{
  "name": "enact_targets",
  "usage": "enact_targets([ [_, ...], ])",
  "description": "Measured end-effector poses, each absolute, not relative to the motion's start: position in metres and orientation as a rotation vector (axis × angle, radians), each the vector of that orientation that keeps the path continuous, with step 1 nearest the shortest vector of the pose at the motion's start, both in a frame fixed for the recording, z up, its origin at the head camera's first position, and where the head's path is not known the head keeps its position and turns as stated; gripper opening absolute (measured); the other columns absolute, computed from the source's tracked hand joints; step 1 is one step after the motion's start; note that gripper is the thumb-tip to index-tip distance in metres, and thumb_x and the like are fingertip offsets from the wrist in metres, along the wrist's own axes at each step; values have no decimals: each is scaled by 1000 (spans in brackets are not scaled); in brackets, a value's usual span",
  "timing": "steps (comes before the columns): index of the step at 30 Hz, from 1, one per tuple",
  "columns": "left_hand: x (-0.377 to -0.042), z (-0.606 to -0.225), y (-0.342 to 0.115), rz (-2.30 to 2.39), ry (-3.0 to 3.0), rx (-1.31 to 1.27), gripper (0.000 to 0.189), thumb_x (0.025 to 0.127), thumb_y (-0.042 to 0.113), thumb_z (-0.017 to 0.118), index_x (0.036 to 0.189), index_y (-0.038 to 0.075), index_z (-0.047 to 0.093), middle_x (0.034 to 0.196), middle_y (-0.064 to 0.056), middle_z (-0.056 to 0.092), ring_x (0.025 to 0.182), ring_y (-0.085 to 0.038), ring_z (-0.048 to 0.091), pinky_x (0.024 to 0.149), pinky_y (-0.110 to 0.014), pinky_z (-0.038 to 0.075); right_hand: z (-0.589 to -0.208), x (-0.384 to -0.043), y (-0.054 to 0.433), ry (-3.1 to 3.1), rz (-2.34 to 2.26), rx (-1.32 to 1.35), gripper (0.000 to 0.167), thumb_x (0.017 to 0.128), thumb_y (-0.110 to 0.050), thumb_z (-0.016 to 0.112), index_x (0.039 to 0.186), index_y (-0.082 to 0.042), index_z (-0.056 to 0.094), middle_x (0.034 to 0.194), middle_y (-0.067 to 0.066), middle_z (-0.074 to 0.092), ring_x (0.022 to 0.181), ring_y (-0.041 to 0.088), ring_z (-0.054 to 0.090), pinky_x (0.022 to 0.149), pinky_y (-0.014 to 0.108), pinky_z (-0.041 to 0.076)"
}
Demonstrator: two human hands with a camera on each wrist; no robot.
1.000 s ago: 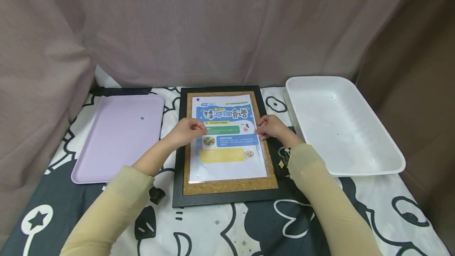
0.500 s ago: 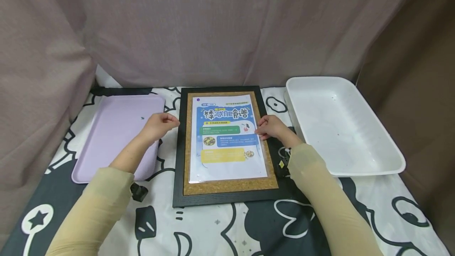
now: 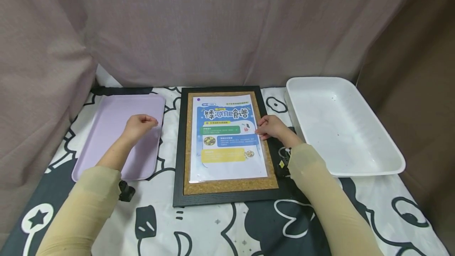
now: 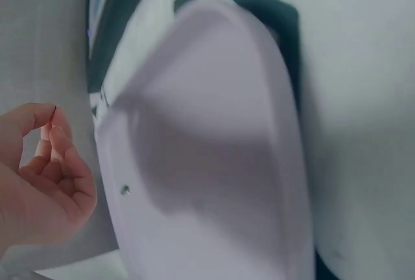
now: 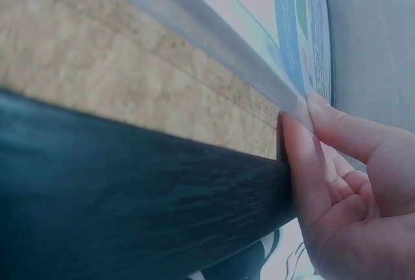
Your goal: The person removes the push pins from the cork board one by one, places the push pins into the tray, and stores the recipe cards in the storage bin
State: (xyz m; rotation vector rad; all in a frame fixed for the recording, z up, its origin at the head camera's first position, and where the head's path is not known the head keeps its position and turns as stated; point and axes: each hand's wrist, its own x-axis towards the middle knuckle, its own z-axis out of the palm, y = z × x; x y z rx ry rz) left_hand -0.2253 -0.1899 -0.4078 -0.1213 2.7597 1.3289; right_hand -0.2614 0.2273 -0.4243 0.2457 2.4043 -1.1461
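Listing of two hands, one printed sheet and its surroundings. Left hand (image 3: 140,127): raised over the right part of a lavender tray (image 3: 106,129), thumb and forefinger tips meeting, other fingers curled in; no object shows between the tips. Right hand (image 3: 271,127): at the right edge of the printed sheet (image 3: 229,139), thumb on the face and forefinger beneath, the edge pinched between them and slightly lifted.

Printed sheet: glossy, with a clear margin; blue header with large characters, then green, blue and yellow panels; small purple spot (image 3: 198,99) at the far left corner. Placed at centre, upon a cork board (image 3: 231,186) set in a black frame (image 3: 227,198), cork showing on all sides.

Lavender tray: shallow, rounded corners, left of the frame; one small greenish item (image 4: 125,190) inside, too blurred to identify. White tub (image 3: 345,129): deeper, rounded corners, right of the frame. Patterned cloth (image 3: 209,228): dark grey and white, outlined figures, beneath everything. Curtain (image 3: 213,31): brownish, folded, along the far side. Sleeves (image 3: 81,208): pale yellow, both arms.
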Motion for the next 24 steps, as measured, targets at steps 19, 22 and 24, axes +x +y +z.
enact_targets([
  [19, -231, -425, -224, 1173, 2809, -442, 35, 87, 23, 57, 106, -5, 64, 75, 6, 62, 67, -4, 47, 65, -19, 39, -425, -262, 229, 2402, -1160, 267, 35, 85, -7, 66, 114, 2, 48, 83, 9, 55, 61, 10, 60, 58, 21, 53],
  [22, -232, -427, -225, 1150, 2804, -457, 35, 86, 22, 57, 106, -5, 64, 76, 2, 62, 67, -5, 47, 63, -19, 39, -426, -261, 229, 2396, -1167, 265, 36, 85, -8, 66, 114, 2, 48, 83, 9, 56, 61, 10, 60, 58, 21, 53],
  [24, -233, -428, -225, 1132, 2801, -463, 34, 87, 21, 56, 106, -5, 64, 78, -2, 64, 68, -6, 47, 63, -19, 39, -426, -261, 228, 2395, -1166, 263, 35, 85, -8, 66, 114, 2, 48, 83, 9, 56, 61, 10, 61, 59, 21, 53],
])
